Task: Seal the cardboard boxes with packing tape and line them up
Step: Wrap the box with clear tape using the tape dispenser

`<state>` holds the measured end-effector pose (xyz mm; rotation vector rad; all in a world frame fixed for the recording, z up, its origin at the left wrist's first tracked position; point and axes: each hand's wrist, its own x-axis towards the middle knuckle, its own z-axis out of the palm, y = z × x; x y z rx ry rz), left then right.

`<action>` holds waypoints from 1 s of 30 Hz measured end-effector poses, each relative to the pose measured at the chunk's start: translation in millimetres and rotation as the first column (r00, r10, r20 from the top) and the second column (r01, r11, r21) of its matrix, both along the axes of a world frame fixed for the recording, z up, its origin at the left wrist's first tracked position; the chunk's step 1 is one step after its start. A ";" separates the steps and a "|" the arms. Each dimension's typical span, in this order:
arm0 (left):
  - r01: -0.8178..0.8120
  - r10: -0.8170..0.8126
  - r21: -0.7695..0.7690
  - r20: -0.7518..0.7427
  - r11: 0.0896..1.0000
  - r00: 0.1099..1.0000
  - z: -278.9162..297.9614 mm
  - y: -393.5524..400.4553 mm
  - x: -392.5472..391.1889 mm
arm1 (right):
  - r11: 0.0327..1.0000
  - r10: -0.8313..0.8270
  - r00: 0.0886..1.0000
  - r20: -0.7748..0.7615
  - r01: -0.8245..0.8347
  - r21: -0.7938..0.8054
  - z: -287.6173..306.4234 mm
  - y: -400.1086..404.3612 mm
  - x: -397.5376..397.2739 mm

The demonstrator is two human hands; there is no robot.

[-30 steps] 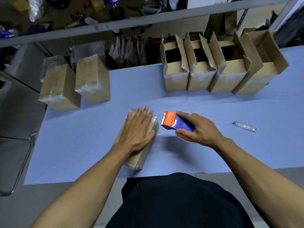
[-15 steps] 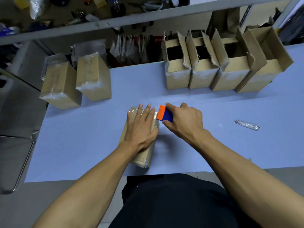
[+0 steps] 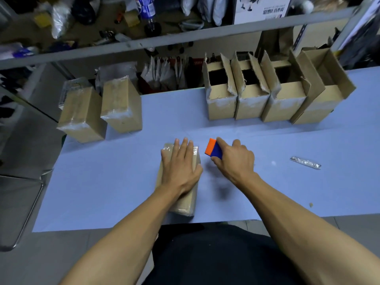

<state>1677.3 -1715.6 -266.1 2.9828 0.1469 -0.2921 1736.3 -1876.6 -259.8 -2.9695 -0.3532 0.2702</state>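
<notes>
A closed cardboard box point(image 3: 186, 204) lies flat on the blue table point(image 3: 115, 182) in front of me, its far end shiny with tape. My left hand point(image 3: 181, 163) presses flat on top of it with straight fingers. Just right of the box's far end, my right hand point(image 3: 234, 159) grips an orange and blue tape dispenser point(image 3: 212, 150), a small gap apart from the box. Two taped boxes point(image 3: 102, 112) stand at the back left. Several open boxes point(image 3: 267, 97) with raised flaps stand in a row at the back right.
A strip of crumpled tape point(image 3: 305, 162) lies on the table to the right. A grey shelf rail point(image 3: 185, 33) crosses above the far edge, with clutter behind it. A metal chair frame point(image 3: 26, 202) stands off the table's left side.
My right hand swung the tape dispenser up to the box's far right corner, then drew it slightly away to the right. My left hand stayed pressed on the box.
</notes>
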 end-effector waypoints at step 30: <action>-0.525 0.777 -0.819 -0.169 0.231 0.606 -3.8 24.6 3.2 | 0.371 -0.211 0.853 -0.477 0.521 0.768 -29.4 21.1 -19.4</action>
